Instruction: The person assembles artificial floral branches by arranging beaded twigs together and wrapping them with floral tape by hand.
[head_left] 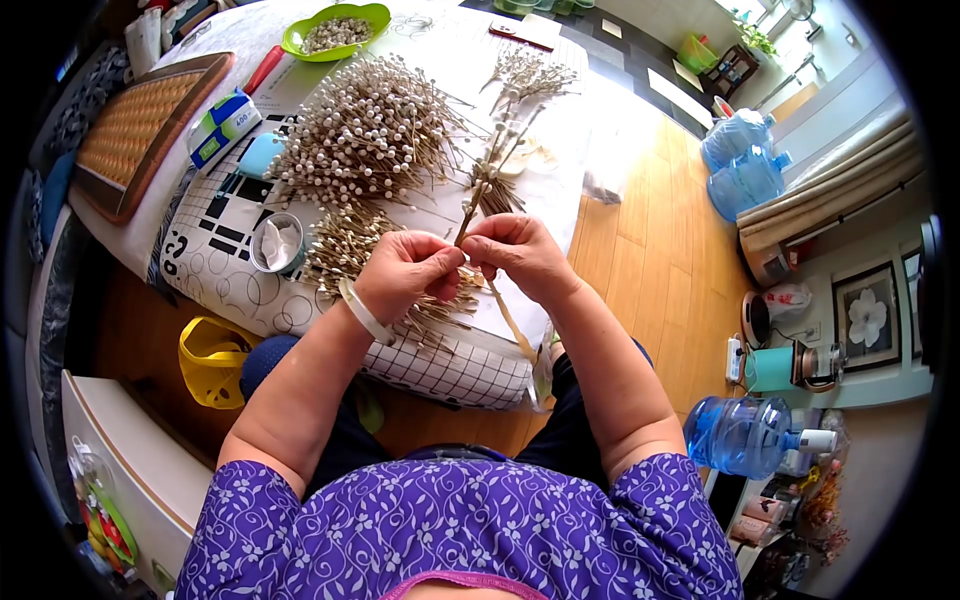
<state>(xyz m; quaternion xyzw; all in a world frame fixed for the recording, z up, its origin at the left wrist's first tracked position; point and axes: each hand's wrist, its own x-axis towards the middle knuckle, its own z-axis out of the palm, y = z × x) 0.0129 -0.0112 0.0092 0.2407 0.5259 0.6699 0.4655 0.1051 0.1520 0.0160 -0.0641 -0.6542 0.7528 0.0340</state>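
My left hand (408,272), with a pale bangle at the wrist, pinches the lower end of a brown artificial flower branch (470,208). My right hand (522,258) meets it fingertip to fingertip at the same stem. The branch slants up and away, with small twigs towards its top. A narrow tan strip of tape (512,322) hangs below my right fingers towards the table edge. Left of the hands lies a big heap of white-tipped stems (365,130). A smaller heap of cream-tipped stems (345,245) is partly hidden behind my left hand.
A green bowl of beads (375,18) stands at the back of the table. More bundled stems (530,75) lie at the far right. A small tub (278,243) and a tissue pack (224,128) sit at left. A yellow basket (210,365) is below the table.
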